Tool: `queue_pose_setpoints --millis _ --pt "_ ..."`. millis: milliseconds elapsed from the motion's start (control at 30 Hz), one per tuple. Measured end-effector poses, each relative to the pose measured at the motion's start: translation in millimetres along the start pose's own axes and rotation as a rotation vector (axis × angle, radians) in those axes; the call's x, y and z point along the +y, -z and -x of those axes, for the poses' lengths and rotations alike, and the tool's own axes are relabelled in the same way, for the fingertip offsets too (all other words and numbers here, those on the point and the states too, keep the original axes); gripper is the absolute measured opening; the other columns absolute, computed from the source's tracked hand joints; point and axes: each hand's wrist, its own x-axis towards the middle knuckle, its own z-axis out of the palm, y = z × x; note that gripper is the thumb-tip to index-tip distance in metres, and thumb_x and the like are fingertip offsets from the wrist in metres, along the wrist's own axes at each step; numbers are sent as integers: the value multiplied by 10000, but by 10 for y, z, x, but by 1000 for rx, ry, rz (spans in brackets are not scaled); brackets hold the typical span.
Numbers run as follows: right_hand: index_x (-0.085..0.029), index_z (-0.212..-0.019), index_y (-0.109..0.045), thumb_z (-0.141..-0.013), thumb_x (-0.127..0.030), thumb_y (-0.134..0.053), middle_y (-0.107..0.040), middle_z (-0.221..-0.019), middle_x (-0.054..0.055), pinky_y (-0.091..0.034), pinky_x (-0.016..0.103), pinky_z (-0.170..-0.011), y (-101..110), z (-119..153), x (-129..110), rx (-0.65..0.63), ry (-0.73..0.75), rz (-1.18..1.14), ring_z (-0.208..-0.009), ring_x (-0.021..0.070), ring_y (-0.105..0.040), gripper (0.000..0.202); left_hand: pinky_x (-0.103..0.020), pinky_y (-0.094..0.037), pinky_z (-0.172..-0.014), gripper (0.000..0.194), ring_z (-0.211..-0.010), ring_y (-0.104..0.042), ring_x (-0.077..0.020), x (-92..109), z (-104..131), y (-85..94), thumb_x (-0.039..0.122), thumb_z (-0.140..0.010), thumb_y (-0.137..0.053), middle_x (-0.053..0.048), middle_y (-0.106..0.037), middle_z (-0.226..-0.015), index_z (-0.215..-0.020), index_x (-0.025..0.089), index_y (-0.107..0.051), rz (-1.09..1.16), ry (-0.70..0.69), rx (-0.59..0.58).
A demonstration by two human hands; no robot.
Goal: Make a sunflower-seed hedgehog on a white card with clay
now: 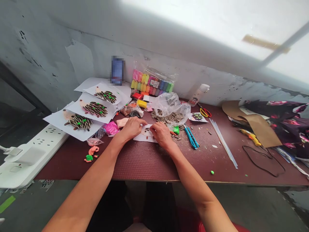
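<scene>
Currently, both hands meet over a small white card [140, 138], which lies flat on the dark red tabletop [142, 161] close to its front edge. The left hand [132, 129] rests at the card's left side, its thumb and forefinger reaching over it with a narrow gap between them. The right hand [161, 132] covers the card's right side, fingers curled close together beside some dark marks; whether they pinch anything I cannot tell. Just behind lies a heap of striped sunflower seeds [177, 118], partly under a clear plastic bag [167, 102]. To the right of the hands lie a teal utility knife [190, 137], scissors [205, 112] with red and yellow handles, and translucent glue sticks [223, 143]. On the left, overlapping sheets bear seed-covered hedgehogs [93, 109] dotted with green, near lumps of orange modelling clay [93, 150].
</scene>
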Motion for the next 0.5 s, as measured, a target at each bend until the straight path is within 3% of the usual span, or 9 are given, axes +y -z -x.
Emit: queue_pose_setpoints --millis 500 --pt "-175 -892 -706 -1006 -182 -514 -676 -888 89 -400 304 -795 -22 -35 -28 -40 -12 16 -907 216 -559 223 -330 -510 -989 437 -1025 -699 -228 1 6 -3 52 -786 -526 -65 -793 -1055 -1062 236 -810 -26 4 2"
